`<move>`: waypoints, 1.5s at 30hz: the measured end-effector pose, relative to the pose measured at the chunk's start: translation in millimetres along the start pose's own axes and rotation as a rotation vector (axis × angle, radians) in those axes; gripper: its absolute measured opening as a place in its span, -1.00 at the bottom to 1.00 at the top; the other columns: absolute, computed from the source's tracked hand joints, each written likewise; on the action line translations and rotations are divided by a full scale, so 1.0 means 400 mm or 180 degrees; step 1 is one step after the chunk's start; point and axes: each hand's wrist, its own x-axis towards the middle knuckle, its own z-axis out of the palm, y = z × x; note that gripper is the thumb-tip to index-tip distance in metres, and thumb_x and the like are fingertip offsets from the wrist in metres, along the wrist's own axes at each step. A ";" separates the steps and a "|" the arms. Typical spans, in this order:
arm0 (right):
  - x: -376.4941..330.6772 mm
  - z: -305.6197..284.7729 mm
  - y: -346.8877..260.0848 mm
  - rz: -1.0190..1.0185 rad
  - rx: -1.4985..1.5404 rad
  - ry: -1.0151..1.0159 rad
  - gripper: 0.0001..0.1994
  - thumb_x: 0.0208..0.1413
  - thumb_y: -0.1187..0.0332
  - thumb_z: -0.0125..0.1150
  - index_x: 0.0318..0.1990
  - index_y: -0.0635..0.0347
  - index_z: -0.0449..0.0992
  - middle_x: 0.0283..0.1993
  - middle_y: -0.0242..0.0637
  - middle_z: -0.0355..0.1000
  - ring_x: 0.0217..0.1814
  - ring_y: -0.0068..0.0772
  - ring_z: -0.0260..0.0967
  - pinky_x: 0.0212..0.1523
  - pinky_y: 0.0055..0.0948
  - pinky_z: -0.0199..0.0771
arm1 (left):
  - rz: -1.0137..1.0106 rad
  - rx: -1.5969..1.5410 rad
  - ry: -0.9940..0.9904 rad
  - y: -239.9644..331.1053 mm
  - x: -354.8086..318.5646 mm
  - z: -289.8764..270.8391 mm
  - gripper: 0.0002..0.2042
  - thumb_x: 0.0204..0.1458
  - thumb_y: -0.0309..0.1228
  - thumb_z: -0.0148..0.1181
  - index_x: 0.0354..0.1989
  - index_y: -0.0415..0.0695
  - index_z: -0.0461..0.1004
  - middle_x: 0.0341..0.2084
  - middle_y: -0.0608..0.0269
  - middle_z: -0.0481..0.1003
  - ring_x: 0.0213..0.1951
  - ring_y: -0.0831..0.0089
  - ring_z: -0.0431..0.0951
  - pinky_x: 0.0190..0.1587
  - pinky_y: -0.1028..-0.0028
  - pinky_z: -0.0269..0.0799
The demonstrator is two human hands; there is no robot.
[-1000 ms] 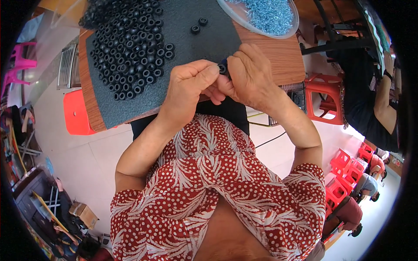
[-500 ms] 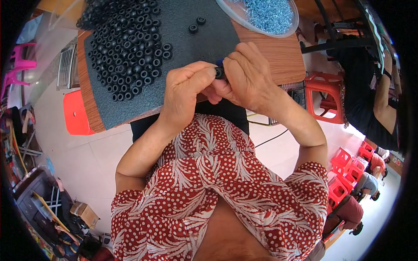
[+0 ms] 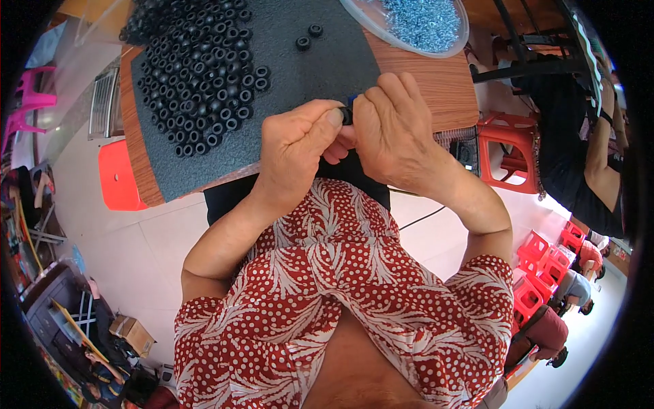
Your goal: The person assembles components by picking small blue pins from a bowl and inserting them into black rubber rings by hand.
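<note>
My left hand (image 3: 296,146) pinches a small black ring-shaped part (image 3: 347,116) between thumb and fingers, just past the near edge of the table. My right hand (image 3: 395,129) is closed in a fist right beside it, knuckles up, touching or nearly touching the part. A bit of something blue (image 3: 351,100) peeks out by the right fist; the rest of it is hidden in the grip. On the dark grey mat (image 3: 340,65) to the left lies a large heap of similar black rings (image 3: 197,88), and two loose rings (image 3: 303,43) lie apart from it.
A clear round tub (image 3: 463,41) of small light-blue pieces stands at the table's far right. Wood-patterned tabletop (image 3: 436,95) shows around the mat. A red stool (image 3: 507,153) is at the right, a red seat (image 3: 119,177) at the left. Other people sit or stand to the right.
My right fist has shifted slightly right and turned, its back now more upward. My left hand keeps its pinch on the black ring, almost in place.
</note>
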 end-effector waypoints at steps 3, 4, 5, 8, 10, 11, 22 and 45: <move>-0.004 0.004 -0.002 -0.0082 -0.0120 -0.0042 -0.80 -0.27 0.34 0.11 -0.62 0.24 0.24 -0.63 -0.26 0.06 -0.49 -0.32 0.00 -0.46 -0.34 0.04 | 0.0074 0.0103 0.0161 -0.009 -0.005 0.009 -0.77 0.15 -0.42 -0.08 -0.28 -0.34 0.46 -0.55 0.24 0.51 -0.55 0.63 0.45 -0.51 0.65 0.37; -0.007 0.003 -0.002 -0.0116 -0.0179 -0.0141 -0.80 -0.27 0.33 0.10 -0.63 0.24 0.24 -0.64 -0.27 0.06 -0.49 -0.32 0.01 -0.46 -0.35 0.04 | 0.0112 0.0179 0.0207 -0.012 -0.006 0.011 -0.78 0.15 -0.43 -0.08 -0.29 -0.34 0.46 -0.55 0.23 0.51 -0.56 0.63 0.45 -0.53 0.65 0.37; -0.008 0.003 -0.002 -0.0114 -0.0181 -0.0143 -0.80 -0.27 0.33 0.10 -0.63 0.24 0.24 -0.64 -0.27 0.06 -0.49 -0.32 0.01 -0.46 -0.35 0.04 | 0.0111 0.0177 0.0203 -0.014 -0.006 0.013 -0.78 0.15 -0.43 -0.08 -0.29 -0.34 0.46 -0.55 0.23 0.51 -0.56 0.63 0.45 -0.53 0.65 0.37; -0.015 0.004 0.000 -0.0159 -0.0197 -0.0151 -0.81 -0.27 0.34 0.09 -0.64 0.23 0.24 -0.65 -0.27 0.06 -0.50 -0.32 0.01 -0.46 -0.37 0.04 | 0.0048 0.0229 0.0180 -0.023 -0.006 0.015 -0.78 0.14 -0.44 -0.08 -0.30 -0.34 0.46 -0.56 0.23 0.51 -0.57 0.63 0.45 -0.55 0.64 0.36; -0.020 0.000 0.003 -0.0176 -0.0187 -0.0355 -0.82 -0.26 0.35 0.10 -0.63 0.23 0.24 -0.65 -0.27 0.07 -0.50 -0.30 0.03 -0.46 -0.36 0.05 | 0.0230 0.0494 0.0120 -0.030 -0.002 0.013 -0.78 0.14 -0.43 -0.09 -0.31 -0.34 0.45 -0.58 0.24 0.50 -0.57 0.63 0.44 -0.55 0.63 0.37; -0.024 0.001 0.007 -0.0173 -0.0193 -0.0353 -0.82 -0.26 0.35 0.10 -0.63 0.23 0.24 -0.65 -0.27 0.07 -0.50 -0.30 0.03 -0.46 -0.36 0.05 | 0.0233 0.0495 0.0115 -0.028 0.002 0.011 -0.78 0.14 -0.43 -0.09 -0.31 -0.34 0.45 -0.58 0.24 0.50 -0.57 0.63 0.44 -0.55 0.63 0.37; -0.013 0.004 0.001 0.0481 0.0695 0.0123 -0.78 -0.25 0.36 0.21 -0.52 0.29 0.32 -0.52 -0.20 0.21 -0.44 -0.21 0.13 -0.41 -0.31 0.14 | -0.0043 0.0020 0.0073 -0.018 0.023 -0.012 -0.75 0.15 -0.44 -0.06 -0.17 -0.39 0.43 -0.52 0.13 0.52 -0.55 0.54 0.47 -0.44 0.60 0.41; 0.008 -0.020 0.001 0.1424 0.1894 0.0563 -0.86 -0.24 0.55 0.25 -0.47 0.28 0.42 -0.51 -0.21 0.31 -0.45 -0.20 0.23 -0.47 -0.36 0.25 | 0.0650 0.0622 0.0441 -0.037 0.016 0.003 -0.81 0.14 -0.44 -0.02 -0.20 -0.30 0.45 -0.56 0.25 0.50 -0.57 0.62 0.43 -0.51 0.64 0.36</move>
